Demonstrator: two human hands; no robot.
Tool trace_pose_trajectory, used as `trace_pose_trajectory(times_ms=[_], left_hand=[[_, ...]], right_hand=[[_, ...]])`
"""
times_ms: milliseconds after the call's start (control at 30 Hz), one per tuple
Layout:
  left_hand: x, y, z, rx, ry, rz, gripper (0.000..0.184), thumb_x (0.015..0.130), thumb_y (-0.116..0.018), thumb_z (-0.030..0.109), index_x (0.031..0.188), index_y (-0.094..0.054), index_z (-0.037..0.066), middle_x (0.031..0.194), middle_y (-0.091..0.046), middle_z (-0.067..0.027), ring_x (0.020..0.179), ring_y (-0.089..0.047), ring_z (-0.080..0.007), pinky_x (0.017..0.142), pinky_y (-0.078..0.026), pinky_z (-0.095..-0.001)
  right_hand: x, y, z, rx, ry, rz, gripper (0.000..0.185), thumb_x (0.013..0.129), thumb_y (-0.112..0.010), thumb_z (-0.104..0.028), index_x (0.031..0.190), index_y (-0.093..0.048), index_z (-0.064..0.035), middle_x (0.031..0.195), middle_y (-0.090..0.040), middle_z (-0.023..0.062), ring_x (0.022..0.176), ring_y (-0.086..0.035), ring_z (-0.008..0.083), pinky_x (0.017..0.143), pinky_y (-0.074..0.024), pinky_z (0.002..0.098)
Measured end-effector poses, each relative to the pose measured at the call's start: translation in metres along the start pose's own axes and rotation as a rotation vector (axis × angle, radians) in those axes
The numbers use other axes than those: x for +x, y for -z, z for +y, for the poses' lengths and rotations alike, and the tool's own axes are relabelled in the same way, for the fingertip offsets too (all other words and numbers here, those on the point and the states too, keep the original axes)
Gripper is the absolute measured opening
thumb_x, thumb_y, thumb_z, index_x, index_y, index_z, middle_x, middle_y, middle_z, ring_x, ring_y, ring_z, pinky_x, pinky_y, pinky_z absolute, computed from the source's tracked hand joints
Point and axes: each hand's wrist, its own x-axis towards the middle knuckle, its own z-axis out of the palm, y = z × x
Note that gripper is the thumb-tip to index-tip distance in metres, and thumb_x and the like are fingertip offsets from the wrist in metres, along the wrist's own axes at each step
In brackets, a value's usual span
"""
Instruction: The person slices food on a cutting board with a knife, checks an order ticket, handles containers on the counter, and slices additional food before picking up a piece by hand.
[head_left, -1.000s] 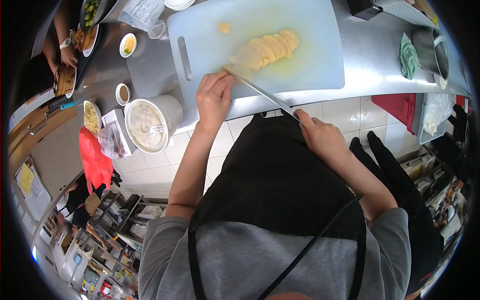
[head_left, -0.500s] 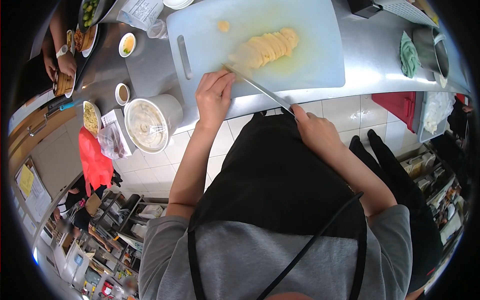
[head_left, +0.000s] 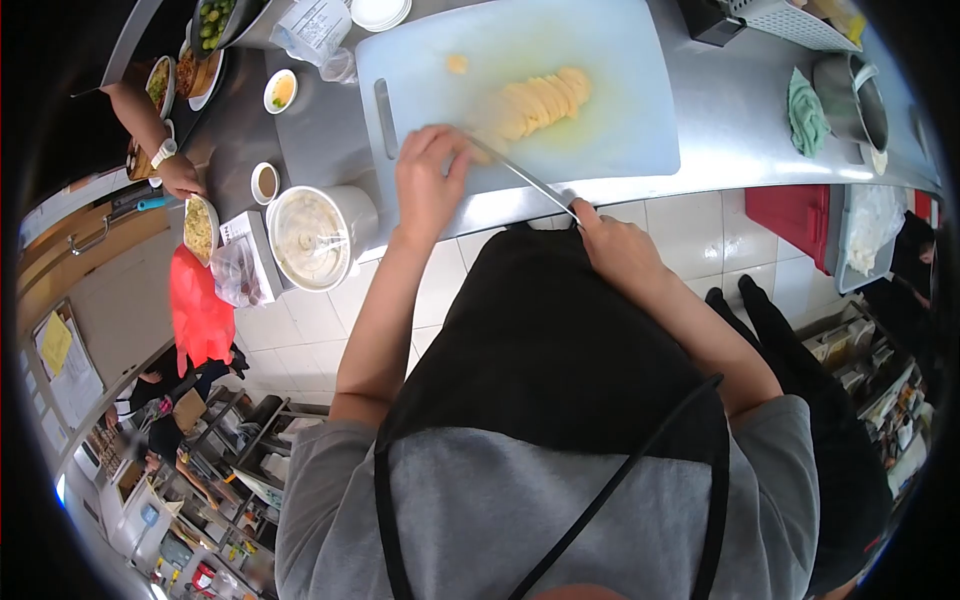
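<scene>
Tiled floor shows past the near edge of the metal surface, with a red bin and, beside it, a grey tub holding a white plastic bag down by the right. At the middle of the near edge, the right hand is wrapped round the handle end of a knife, whose blade slants left over the near edge of a pale cutting board. The left hand, blurred, has bent fingers close to the tip; whether they pinch anything I cannot tell. Sliced pale-yellow food fans across the middle of the board, and one loose piece lies toward its far edge. Among the containers, a white tub with creamy contents sits at the surface's near edge, left of the board. Further left, a co-worker's hand touches an oval dish of pale, chopped-looking food. Beyond the tub come a cup of brown liquid, then a bowl with something yellow and green. A metal pot stands toward the right end next to a green cloth; round green fruits fill a vessel near the far left corner.
</scene>
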Motion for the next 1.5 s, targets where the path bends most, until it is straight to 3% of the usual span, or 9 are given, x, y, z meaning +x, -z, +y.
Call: trace_pose_trajectory(times_ms=[133,300,533,600,700,1033,1100,1200,1500], left_hand=[[0.027,-0.002,-0.004,0.150,-0.006,-0.141,0.020,0.071,-0.073,0.010,0.091,-0.070,0.008,0.099,-0.062,-0.0049,0.091,-0.053,-0.0261,0.082,-0.045,-0.0339],[0.052,-0.009,-0.018,0.207,0.064,-0.517,0.011,0.074,-0.069,0.011,0.084,-0.070,0.008,0.099,-0.061,-0.0033,0.093,-0.050,-0.0254,0.085,-0.044,-0.0356],[0.061,-0.010,-0.016,0.280,0.086,-0.566,0.009,0.075,-0.068,0.012,0.082,-0.069,0.007,0.092,-0.063,-0.0048,0.091,-0.050,-0.0257,0.083,-0.044,-0.0363],[0.060,-0.007,-0.021,0.054,0.148,-0.568,0.008,0.075,-0.067,0.011,0.082,-0.068,0.006,0.092,-0.063,-0.0049,0.090,-0.050,-0.0259,0.082,-0.044,-0.0366],[0.063,0.000,-0.019,0.057,0.132,-0.668,0.007,0.076,-0.066,0.011,0.082,-0.068,0.006,0.091,-0.063,-0.0049,0.089,-0.050,-0.0256,0.082,-0.043,-0.0354],[0.053,-0.015,-0.018,0.211,-0.001,-0.508,0.005,0.074,-0.065,0.006,0.078,-0.066,0.006,0.087,-0.061,-0.0051,0.088,-0.051,-0.0266,0.081,-0.043,-0.0369],[0.053,-0.017,-0.019,0.256,-0.011,-0.439,0.005,0.074,-0.066,0.007,0.079,-0.067,0.007,0.086,-0.062,-0.0048,0.086,-0.052,-0.0261,0.080,-0.044,-0.0374],[0.057,-0.018,-0.023,0.229,-0.003,-0.365,0.005,0.075,-0.067,0.007,0.079,-0.067,0.007,0.084,-0.063,-0.0049,0.084,-0.053,-0.0261,0.078,-0.045,-0.0377],[0.060,-0.021,-0.032,0.121,0.056,-0.400,0.011,0.073,-0.071,0.012,0.083,-0.069,0.007,0.085,-0.065,-0.0061,0.085,-0.055,-0.0241,0.077,-0.046,-0.0359]], right_hand=[[0.000,-0.002,0.002,0.019,0.002,0.013,0.021,0.088,-0.042,-0.009,0.108,-0.042,-0.0042,0.068,-0.061,0.0188,0.061,-0.063,0.0380,0.052,-0.0504,0.0480],[-0.002,-0.003,0.000,0.005,-0.023,-0.017,0.020,0.087,-0.042,-0.008,0.108,-0.042,-0.0041,0.070,-0.061,0.0199,0.063,-0.063,0.0378,0.053,-0.0511,0.0479],[-0.004,-0.007,0.004,0.023,-0.003,0.031,0.021,0.087,-0.043,-0.008,0.107,-0.042,-0.0033,0.069,-0.061,0.0191,0.061,-0.063,0.0366,0.053,-0.0514,0.0470],[-0.004,-0.008,0.005,0.022,0.007,0.046,0.020,0.087,-0.043,-0.008,0.106,-0.043,-0.0029,0.069,-0.062,0.0189,0.061,-0.063,0.0362,0.052,-0.0513,0.0464],[-0.004,-0.004,0.004,0.017,0.004,0.039,0.020,0.087,-0.044,-0.008,0.106,-0.044,-0.0024,0.068,-0.061,0.0191,0.060,-0.063,0.0363,0.052,-0.0512,0.0463],[-0.007,0.000,0.006,0.015,-0.003,-0.001,0.021,0.086,-0.044,-0.007,0.106,-0.043,-0.0023,0.069,-0.062,0.0194,0.062,-0.063,0.0378,0.053,-0.0506,0.0476],[-0.010,0.000,0.009,0.036,-0.067,-0.067,0.030,0.089,-0.051,-0.015,0.116,-0.041,-0.0079,0.071,-0.062,0.0182,0.063,-0.061,0.0392,0.055,-0.0483,0.0496],[-0.015,0.006,0.007,0.015,-0.036,-0.036,0.020,0.088,-0.044,-0.010,0.107,-0.043,-0.0033,0.065,-0.062,0.0177,0.061,-0.063,0.0373,0.052,-0.0504,0.0474],[-0.030,0.025,0.005,0.134,-0.065,-0.053,0.022,0.090,-0.049,-0.017,0.108,-0.043,-0.0065,0.069,-0.062,0.0195,0.067,-0.062,0.0400,0.061,-0.0488,0.0503]])
